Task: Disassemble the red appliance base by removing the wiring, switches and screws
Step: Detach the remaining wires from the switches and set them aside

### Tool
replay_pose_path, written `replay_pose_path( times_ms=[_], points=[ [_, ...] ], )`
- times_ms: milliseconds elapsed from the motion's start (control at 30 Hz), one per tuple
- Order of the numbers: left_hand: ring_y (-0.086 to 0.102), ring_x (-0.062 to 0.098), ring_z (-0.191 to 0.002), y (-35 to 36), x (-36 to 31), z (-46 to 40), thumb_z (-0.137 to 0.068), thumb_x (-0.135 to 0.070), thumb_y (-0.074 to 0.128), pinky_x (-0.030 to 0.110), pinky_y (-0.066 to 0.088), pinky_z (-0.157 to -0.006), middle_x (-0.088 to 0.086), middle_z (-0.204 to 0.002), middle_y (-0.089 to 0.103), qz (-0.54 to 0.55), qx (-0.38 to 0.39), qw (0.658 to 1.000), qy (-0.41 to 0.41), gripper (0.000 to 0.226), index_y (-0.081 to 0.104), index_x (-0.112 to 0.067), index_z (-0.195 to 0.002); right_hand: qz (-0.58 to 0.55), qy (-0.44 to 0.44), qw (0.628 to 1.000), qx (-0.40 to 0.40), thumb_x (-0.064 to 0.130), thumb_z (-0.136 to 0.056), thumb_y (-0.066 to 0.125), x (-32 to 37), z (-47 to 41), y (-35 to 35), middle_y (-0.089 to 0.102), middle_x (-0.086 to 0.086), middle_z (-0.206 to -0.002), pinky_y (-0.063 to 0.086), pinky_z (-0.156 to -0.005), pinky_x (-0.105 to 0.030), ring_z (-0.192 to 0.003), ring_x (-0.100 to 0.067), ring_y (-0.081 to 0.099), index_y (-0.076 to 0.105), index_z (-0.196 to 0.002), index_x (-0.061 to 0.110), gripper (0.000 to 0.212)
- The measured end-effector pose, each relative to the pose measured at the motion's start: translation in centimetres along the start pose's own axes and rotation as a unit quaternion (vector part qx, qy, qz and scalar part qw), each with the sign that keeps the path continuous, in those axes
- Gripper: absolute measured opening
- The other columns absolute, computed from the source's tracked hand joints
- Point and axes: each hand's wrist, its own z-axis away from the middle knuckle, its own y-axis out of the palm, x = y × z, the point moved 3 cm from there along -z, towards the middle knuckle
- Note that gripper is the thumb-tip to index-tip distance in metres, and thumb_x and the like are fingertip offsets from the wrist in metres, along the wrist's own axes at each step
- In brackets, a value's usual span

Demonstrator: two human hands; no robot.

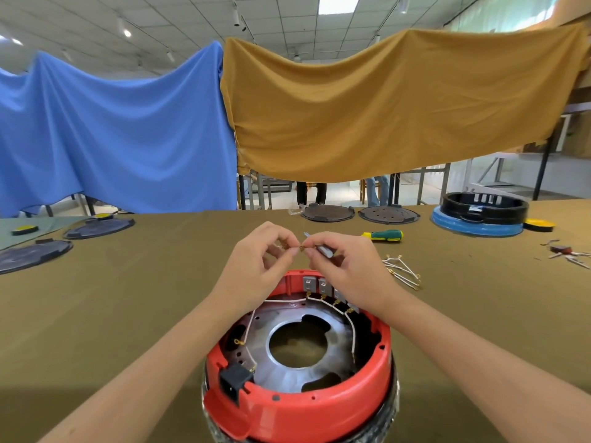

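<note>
Left hand (pixel 256 251) and right hand (pixel 345 260) pinch a brass terminal (pixel 302 248) above the red base (pixel 300 394); a slip could drop it inside, among the white wiring (pixel 281 301).

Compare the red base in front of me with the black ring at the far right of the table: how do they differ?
The red base lies close, under both hands, and still carries white wires and a row of switches; the black ring lies far right, untouched, with no wiring visible from here. The red base shows a metal plate with a central hole; the black ring sits stacked on a blue disc. Both are round, open-topped shells on the olive table.
</note>
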Motion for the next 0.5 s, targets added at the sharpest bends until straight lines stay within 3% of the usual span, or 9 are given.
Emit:
replay_pose_path(
  times_ms=[133,333,500],
  points=[
    [0.059,0.01,-0.072,0.0,-0.11,-0.05,-0.091,-0.011,0.064,0.01,0.039,-0.059,-0.014,-0.089,0.055,-0.047,0.008,0.999,0.018,0.014,0.061,-0.024,-0.089,0.026,-0.011,1.0,0.005,0.016,-0.096,0.063,0.01,-0.08,0.04,0.072,0.01,-0.087,0.055,-0.071,-0.034,-0.077,-0.007,0.067,0.074,-0.103,0.019,0.014],
    [0.057,0.012,-0.07,0.18,-0.37,0.08,-0.092,-0.011,0.062,0.014,0.038,-0.058,-0.015,-0.09,0.054,-0.113,0.015,0.992,0.05,0.012,0.059,-0.023,-0.089,0.031,-0.013,0.999,0.01,0.011,-0.095,0.062,0.27,-0.07,0.08,0.071,0.003,-0.082,0.053,-0.067,-0.038,-0.071,-0.013,0.064,0.074,-0.102,0.014,0.013],
    [0.059,0.009,-0.074,-0.03,-0.19,-0.1,-0.091,-0.01,0.062,0.012,0.04,-0.061,-0.015,-0.09,0.058,-0.08,-0.003,0.996,0.027,0.013,0.062,-0.023,-0.089,0.054,-0.024,0.998,0.039,0.018,-0.097,0.062,0.53,-0.07,0.38,0.072,0.003,-0.081,0.051,-0.07,-0.032,-0.073,-0.01,0.066,0.073,-0.105,0.014,0.014]
  ],
)
